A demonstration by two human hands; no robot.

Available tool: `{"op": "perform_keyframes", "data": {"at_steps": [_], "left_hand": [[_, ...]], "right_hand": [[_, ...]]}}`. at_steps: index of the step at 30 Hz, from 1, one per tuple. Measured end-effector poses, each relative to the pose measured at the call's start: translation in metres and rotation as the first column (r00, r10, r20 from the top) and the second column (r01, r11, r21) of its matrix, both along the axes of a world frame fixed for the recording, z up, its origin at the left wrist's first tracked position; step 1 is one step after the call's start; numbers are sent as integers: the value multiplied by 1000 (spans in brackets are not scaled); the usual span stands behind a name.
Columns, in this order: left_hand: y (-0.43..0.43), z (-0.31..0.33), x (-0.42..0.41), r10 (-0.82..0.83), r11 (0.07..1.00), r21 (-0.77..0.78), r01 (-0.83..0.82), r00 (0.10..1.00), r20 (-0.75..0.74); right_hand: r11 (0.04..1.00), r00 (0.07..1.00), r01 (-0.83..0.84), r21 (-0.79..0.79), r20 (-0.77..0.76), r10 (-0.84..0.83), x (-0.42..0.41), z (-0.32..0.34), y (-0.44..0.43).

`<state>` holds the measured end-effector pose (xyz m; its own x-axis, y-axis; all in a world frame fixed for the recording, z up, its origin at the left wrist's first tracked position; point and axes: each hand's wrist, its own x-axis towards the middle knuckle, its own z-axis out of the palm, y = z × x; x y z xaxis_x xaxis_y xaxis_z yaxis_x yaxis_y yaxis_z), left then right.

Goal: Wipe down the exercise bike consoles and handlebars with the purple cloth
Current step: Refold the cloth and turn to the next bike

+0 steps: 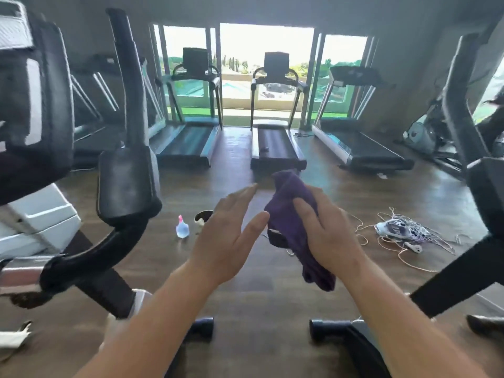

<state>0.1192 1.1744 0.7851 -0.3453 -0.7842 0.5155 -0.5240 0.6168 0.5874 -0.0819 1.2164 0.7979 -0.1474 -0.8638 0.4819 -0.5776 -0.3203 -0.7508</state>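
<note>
R hand (331, 233) grips purple cloth (293, 225) | L hand (226, 236) open, flat | spray btl (182, 227) + cords (403, 236) on floor

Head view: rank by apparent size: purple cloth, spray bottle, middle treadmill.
1. middle treadmill, though farthest away
2. purple cloth, nearest the camera, so boosted
3. spray bottle, clearly smallest

Two bare forearms enter from the bottom edge of the view, one on each side of the purple cloth (293, 227). No sleeves, cuffs or gloves cover either forearm down to the frame edge. The left hand (226, 241), on the left of the cloth, carries no ring, watch or wristband on its visible surfaces. The right hand (331, 236), on the right of the cloth, is likewise bare at fingers and wrist. Fingernails are short and unpainted where visible.
</note>
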Motion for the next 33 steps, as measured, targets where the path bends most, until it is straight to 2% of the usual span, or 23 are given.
{"op": "perform_keyframes", "data": {"at_steps": [5,8,15,21,25,33], "left_hand": [[-66,-40,4,91,993,80,-88,995,-33],[-108,-52,9,140,983,133,-125,984,-108],[-196,-64,26,282,951,180,-251,944,-174],[-272,-77,55,502,852,279,-443,843,-194],[-344,-77,62,649,756,324,-569,715,-260],[-470,-76,86,781,624,285,-728,566,-264]], "right_hand": [[996,999,-35,79,-8,36,2,-35,-77],[991,998,-52,120,-16,54,8,-48,-126],[964,985,-171,202,70,160,26,-71,-248],[892,928,-371,258,77,364,49,-90,-384],[803,847,-527,279,100,522,69,-88,-482],[653,694,-712,259,119,710,129,-67,-645]]}}
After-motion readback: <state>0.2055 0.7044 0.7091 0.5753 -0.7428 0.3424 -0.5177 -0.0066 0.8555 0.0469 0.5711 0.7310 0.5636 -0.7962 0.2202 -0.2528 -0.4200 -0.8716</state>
